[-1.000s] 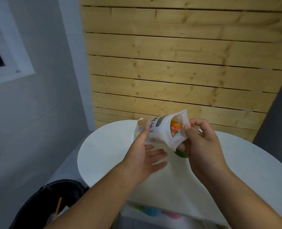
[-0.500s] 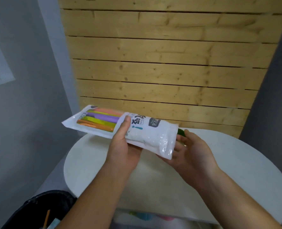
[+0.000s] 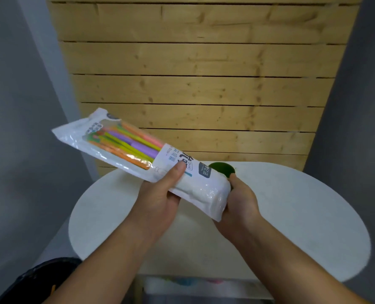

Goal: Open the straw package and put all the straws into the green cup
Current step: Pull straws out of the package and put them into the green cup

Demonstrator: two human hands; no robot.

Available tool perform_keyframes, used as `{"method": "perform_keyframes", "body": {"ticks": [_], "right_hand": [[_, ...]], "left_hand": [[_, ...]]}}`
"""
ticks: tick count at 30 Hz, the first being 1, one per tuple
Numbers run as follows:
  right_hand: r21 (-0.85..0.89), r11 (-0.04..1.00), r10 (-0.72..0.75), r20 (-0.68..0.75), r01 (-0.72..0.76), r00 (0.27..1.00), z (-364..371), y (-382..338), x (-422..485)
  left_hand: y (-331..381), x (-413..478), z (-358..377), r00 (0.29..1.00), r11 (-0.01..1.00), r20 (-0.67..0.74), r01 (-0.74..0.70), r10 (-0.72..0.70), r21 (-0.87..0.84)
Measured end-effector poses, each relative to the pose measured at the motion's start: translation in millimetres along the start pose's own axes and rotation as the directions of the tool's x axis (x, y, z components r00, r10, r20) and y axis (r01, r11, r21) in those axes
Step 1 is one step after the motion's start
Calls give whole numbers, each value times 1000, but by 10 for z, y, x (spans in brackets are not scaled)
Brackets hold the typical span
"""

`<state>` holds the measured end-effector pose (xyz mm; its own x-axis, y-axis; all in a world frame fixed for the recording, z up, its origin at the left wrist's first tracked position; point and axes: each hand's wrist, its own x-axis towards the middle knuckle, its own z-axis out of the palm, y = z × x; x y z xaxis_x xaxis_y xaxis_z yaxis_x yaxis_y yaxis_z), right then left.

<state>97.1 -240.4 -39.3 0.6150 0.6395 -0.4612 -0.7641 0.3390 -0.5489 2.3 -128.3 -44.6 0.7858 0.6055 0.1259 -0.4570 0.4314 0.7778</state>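
Note:
The straw package is a long white and clear plastic bag, held slanting above the round white table. Colourful straws show through its clear upper-left end. My left hand grips the package at its middle, thumb on top. My right hand is at the package's lower right end, its thumb beside the rim of the green cup. The package hides the right hand's fingers and most of the cup.
A wooden plank wall stands right behind the table. A black bin sits on the floor at the lower left. Blurred coloured items lie on a shelf under the table's near edge.
The package went from upright, its open end pinched by my right hand, to lying slanted. My left hand now grips its middle. My right hand has moved to the lower end by the cup.

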Motion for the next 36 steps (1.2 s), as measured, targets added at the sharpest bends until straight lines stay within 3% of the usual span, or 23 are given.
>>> {"method": "perform_keyframes", "body": {"ticks": [3,6,9,11,14,19,27,33,36], "right_hand": [[-98,988,-123,-72,116,990,19,-36,30],[-257,939,-235,-4,227,972,-18,-74,94],[-508,793,-354,64,336,933,-75,-134,141],[-576,709,-399,148,407,905,-102,-200,151],[-592,673,-384,232,443,894,-115,-257,159],[-587,672,-405,218,451,888,-89,-235,187],[-605,582,-515,244,544,822,-82,-225,186],[-562,594,-539,253,575,803,-130,-339,200],[-478,671,-528,228,567,818,-155,-393,197]], "left_hand": [[-19,16,-110,988,989,-47,148,-147,18],[6,75,-201,970,977,-117,213,-215,-30],[51,129,-264,965,978,-162,196,-206,-73],[82,154,-306,968,981,-167,175,-187,-81],[114,173,-351,974,985,-150,163,-171,-64],[128,173,-403,980,987,-126,148,-154,-61],[148,116,-418,966,979,-192,151,-175,-136],[197,105,-465,951,971,-249,134,-182,-200],[206,98,-470,947,964,-264,119,-182,-236]]}}
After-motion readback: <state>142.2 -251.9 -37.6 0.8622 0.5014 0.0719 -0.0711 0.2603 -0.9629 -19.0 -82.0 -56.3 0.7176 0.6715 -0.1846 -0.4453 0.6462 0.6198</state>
